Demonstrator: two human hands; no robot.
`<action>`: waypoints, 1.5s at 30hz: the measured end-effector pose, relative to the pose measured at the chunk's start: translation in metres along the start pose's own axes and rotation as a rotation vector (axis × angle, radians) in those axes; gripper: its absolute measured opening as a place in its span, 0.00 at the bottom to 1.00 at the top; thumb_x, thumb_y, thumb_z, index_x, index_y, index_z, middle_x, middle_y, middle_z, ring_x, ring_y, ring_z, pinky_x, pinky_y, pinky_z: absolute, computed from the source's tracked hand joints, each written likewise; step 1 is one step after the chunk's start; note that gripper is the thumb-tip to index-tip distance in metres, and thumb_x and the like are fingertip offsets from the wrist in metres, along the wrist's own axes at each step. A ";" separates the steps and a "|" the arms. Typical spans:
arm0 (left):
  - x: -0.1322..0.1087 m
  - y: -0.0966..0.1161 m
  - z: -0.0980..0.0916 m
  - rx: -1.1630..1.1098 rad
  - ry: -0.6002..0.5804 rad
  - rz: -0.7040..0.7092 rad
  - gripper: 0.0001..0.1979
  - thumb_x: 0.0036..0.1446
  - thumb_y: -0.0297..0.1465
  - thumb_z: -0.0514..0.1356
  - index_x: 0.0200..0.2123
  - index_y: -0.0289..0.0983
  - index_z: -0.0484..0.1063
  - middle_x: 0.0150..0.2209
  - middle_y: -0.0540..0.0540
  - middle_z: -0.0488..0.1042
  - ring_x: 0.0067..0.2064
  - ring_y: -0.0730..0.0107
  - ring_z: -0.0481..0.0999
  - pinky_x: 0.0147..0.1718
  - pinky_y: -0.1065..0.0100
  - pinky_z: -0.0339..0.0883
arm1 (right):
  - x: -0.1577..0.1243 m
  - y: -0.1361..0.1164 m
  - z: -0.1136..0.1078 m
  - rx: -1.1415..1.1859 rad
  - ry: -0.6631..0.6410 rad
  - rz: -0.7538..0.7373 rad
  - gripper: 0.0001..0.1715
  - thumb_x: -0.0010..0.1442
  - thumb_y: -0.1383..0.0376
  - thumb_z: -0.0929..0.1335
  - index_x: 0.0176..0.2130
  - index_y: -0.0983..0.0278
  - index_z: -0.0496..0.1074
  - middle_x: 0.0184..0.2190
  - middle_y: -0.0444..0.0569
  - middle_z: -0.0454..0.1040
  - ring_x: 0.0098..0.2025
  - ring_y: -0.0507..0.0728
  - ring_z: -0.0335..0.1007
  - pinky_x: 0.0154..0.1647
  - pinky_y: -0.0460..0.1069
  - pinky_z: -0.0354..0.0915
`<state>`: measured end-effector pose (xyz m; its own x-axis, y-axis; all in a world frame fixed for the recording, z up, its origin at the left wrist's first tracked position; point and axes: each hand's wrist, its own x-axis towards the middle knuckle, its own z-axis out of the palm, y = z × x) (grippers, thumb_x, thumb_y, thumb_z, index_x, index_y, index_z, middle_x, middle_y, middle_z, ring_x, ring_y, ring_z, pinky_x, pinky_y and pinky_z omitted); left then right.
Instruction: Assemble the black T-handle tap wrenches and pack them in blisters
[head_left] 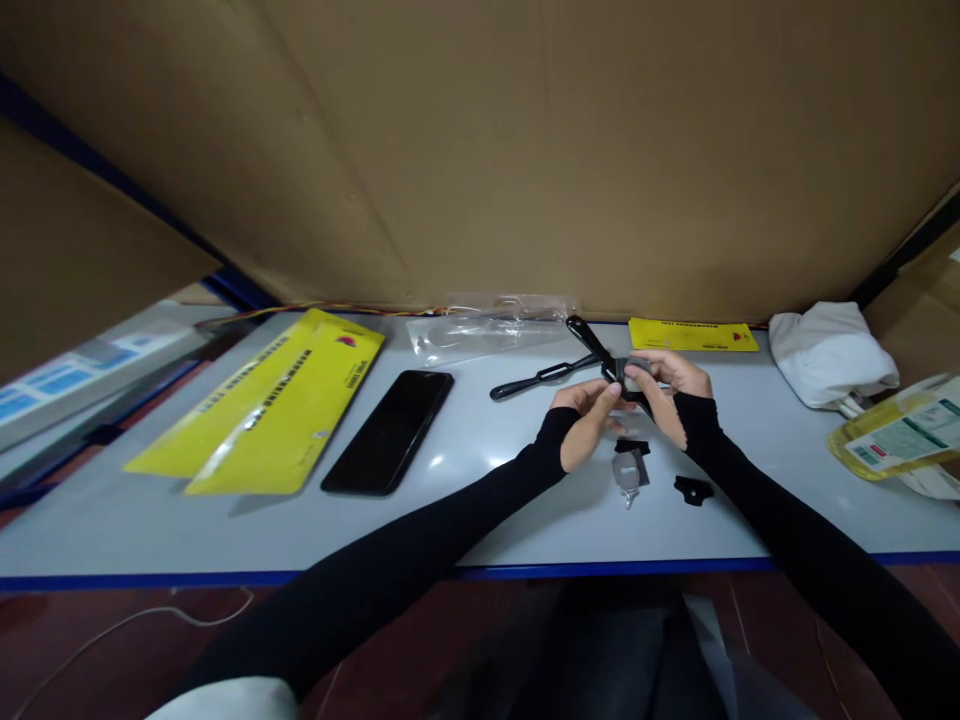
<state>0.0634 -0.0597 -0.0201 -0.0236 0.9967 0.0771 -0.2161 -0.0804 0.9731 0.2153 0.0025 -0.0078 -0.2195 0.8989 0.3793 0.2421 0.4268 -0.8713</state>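
Observation:
My left hand and my right hand meet over the white table, both pinching the hub of a black cross-shaped frame with long thin arms. One arm points toward the back wall, another toward the left. Just below my hands lie a small grey part with a screw, a small black piece and another black piece. Both arms wear black sleeves.
A black phone lies face up left of centre. Yellow packaging lies at the left, a clear plastic bag and a yellow card at the back. White cloth and a yellow packet sit right. Cardboard walls the back.

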 end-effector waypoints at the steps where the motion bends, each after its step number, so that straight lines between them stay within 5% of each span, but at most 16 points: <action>1: 0.000 0.001 0.000 0.004 0.021 0.007 0.28 0.55 0.55 0.70 0.38 0.33 0.77 0.40 0.38 0.84 0.44 0.50 0.86 0.26 0.66 0.80 | -0.001 -0.001 0.000 -0.010 -0.012 0.006 0.23 0.62 0.50 0.73 0.48 0.63 0.83 0.30 0.46 0.75 0.31 0.52 0.70 0.29 0.45 0.65; 6: 0.000 0.006 -0.001 -0.022 0.045 -0.009 0.30 0.54 0.57 0.69 0.40 0.34 0.75 0.39 0.40 0.82 0.39 0.52 0.87 0.22 0.66 0.80 | -0.005 -0.012 -0.004 -0.101 -0.064 -0.051 0.23 0.67 0.52 0.69 0.53 0.61 0.83 0.39 0.51 0.84 0.36 0.56 0.77 0.33 0.48 0.70; 14: -0.002 0.005 -0.001 -0.035 0.010 -0.098 0.29 0.56 0.57 0.68 0.36 0.35 0.70 0.23 0.44 0.78 0.27 0.55 0.85 0.22 0.67 0.78 | 0.002 -0.014 -0.019 -0.339 -0.243 -0.211 0.25 0.73 0.58 0.63 0.57 0.62 0.82 0.30 0.50 0.82 0.32 0.57 0.78 0.40 0.51 0.73; 24: -0.005 0.002 -0.001 -0.019 0.012 -0.102 0.28 0.54 0.55 0.70 0.37 0.36 0.72 0.34 0.40 0.85 0.28 0.59 0.86 0.28 0.64 0.82 | 0.004 -0.005 -0.020 -0.372 -0.275 -0.333 0.21 0.72 0.60 0.63 0.53 0.58 0.82 0.48 0.51 0.85 0.44 0.60 0.82 0.50 0.54 0.75; 30: 0.000 0.005 -0.005 -0.074 0.005 -0.217 0.24 0.54 0.48 0.72 0.31 0.37 0.67 0.28 0.40 0.83 0.27 0.58 0.85 0.25 0.65 0.82 | -0.001 0.002 -0.013 -0.288 -0.269 -0.214 0.20 0.72 0.56 0.64 0.53 0.60 0.80 0.27 0.44 0.80 0.25 0.54 0.77 0.32 0.47 0.71; 38: -0.001 0.010 -0.004 -0.061 0.028 -0.253 0.17 0.54 0.38 0.72 0.35 0.36 0.69 0.32 0.37 0.85 0.29 0.52 0.87 0.21 0.63 0.81 | -0.006 -0.002 -0.012 -0.250 -0.299 -0.252 0.18 0.72 0.56 0.65 0.54 0.61 0.77 0.26 0.41 0.76 0.23 0.50 0.75 0.30 0.45 0.67; 45: -0.004 0.016 0.001 -0.018 0.106 -0.286 0.11 0.60 0.33 0.69 0.37 0.34 0.69 0.25 0.44 0.81 0.24 0.56 0.84 0.15 0.67 0.76 | -0.009 0.001 -0.007 -0.220 -0.333 -0.258 0.17 0.73 0.58 0.64 0.55 0.61 0.76 0.25 0.40 0.75 0.23 0.50 0.72 0.33 0.45 0.68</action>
<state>0.0608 -0.0645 -0.0045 -0.0610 0.9728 -0.2237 -0.2459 0.2025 0.9479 0.2245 -0.0048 -0.0099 -0.5815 0.6949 0.4230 0.3258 0.6754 -0.6616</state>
